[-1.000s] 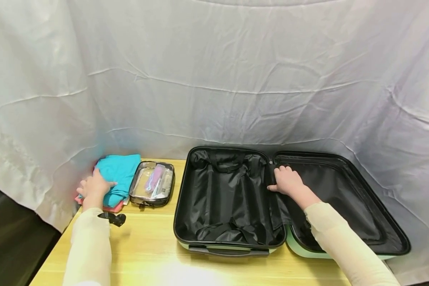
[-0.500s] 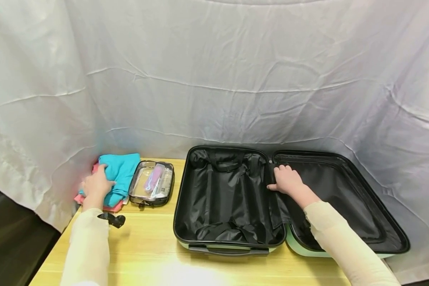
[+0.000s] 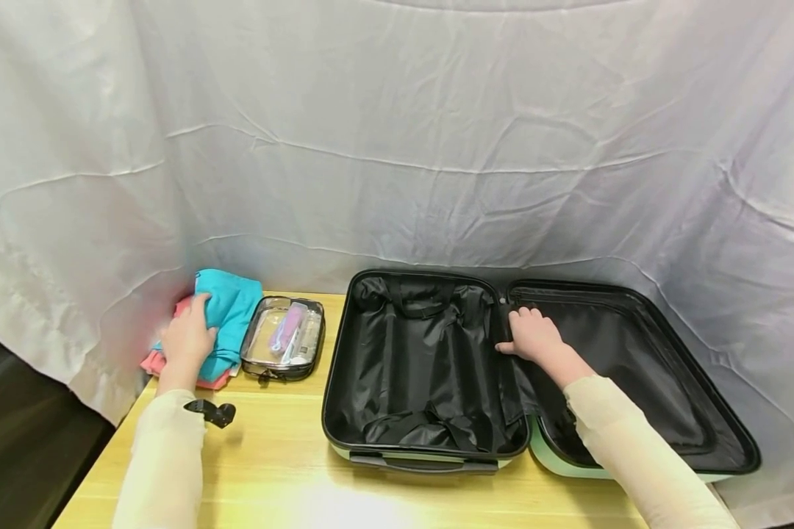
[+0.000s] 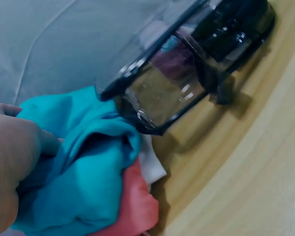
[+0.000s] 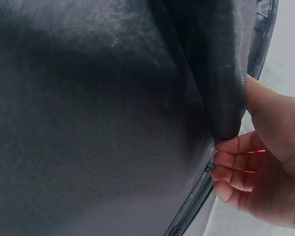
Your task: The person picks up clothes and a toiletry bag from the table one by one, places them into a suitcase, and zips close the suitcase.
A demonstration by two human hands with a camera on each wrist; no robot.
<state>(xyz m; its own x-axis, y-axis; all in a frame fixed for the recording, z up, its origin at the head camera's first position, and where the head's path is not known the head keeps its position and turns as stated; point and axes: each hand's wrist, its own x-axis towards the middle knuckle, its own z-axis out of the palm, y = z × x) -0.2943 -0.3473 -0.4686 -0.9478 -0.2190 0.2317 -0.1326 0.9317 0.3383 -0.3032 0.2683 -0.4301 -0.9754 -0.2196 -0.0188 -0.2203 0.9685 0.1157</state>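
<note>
A blue cloth (image 3: pixel 237 300) is located well to the left of the open suitcase (image 3: pixel 406 367), bunched on top of a pink cloth (image 3: pixel 154 363). The hands are set far apart. By the left hand (image 3: pixel 188 338), the blue cloth is gripped at its left side, thumb and fingers being pressed into the folds; the fingertips are partly hidden. The edge of a white piece (image 4: pixel 151 166) is exposed beside the pink cloth in the left wrist view.

At the middle of the suitcase, where its two halves meet, the edge of a black fabric flap (image 3: pixel 511 375) is pinched by the right hand (image 3: pixel 536 339), with the fingers curled.

Between the blue cloth and the suitcase, a clear pouch (image 3: pixel 265 339) with black trim is placed just beside the cloth; a purple item (image 3: pixel 287 328) is seen inside it. The suitcase is laid open, black inside and pale green outside, its carry handle (image 3: pixel 423 466) being on the near side. It is supported by a wooden desk (image 3: pixel 271 448). Behind the suitcase, a pale grey curtain (image 3: pixel 437 147) is hung. Both forearms are covered by cream sleeves (image 3: pixel 165 459).
</note>
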